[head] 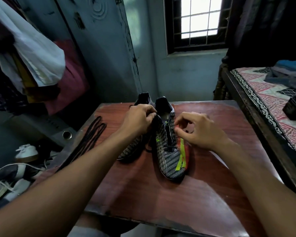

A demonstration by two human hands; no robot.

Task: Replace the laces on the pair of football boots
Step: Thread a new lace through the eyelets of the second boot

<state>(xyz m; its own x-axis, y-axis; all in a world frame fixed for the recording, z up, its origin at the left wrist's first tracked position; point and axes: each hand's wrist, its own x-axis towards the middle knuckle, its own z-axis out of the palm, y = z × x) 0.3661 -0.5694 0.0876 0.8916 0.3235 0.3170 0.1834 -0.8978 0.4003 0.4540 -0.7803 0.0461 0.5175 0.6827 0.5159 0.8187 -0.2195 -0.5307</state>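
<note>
We cannot see much of the left boot (128,149): the left grip (138,119) covers its upper. By the right grip (197,130), curled fingers (178,130) hide whether they pinch the right boot's lace (170,147). The tabletop (161,194) runs off the bottom edge.

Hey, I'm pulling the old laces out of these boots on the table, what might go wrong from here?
1. The spare black laces lie along the table's left edge; your left forearm could sweep them off.
2. Your left hand grips the right boot's tongue while your right hand pinches at its lace; a hard tug might drag the boot.
3. The left boot sits right alongside, so it may get knocked.
</note>
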